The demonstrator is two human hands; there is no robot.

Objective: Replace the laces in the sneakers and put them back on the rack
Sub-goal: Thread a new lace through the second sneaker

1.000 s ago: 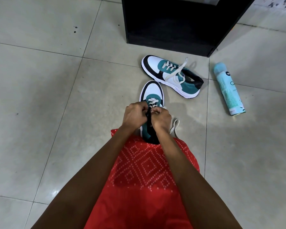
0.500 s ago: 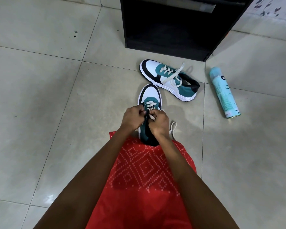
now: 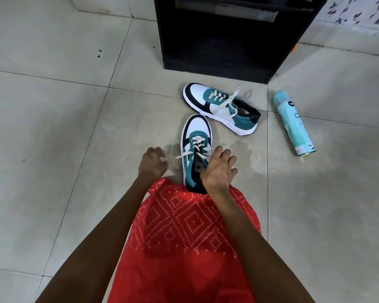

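Observation:
A teal, white and black sneaker (image 3: pixel 196 136) stands on the floor just beyond my knees, toe pointing away, with a cream lace (image 3: pixel 197 147) threaded through its eyelets. My left hand (image 3: pixel 152 164) is to the left of the shoe with its fingers curled, and it pinches a lace end that stretches out from the eyelets. My right hand (image 3: pixel 219 169) hovers over the shoe's right side and collar with its fingers spread, hiding the other lace end. The second sneaker (image 3: pixel 221 108) lies further off, laced, near the black rack (image 3: pixel 217 36).
A light blue spray can (image 3: pixel 293 123) lies on its side on the tiles to the right. The rack's lower shelf opening faces me. My red patterned garment (image 3: pixel 184 237) covers my lap and the near shoe's heel. Grey floor tiles spread on all sides.
Both hands were bunched together over the tongue, working the lace. Now they have parted: the left has drawn a lace end out to the left, and the right has spread its fingers.

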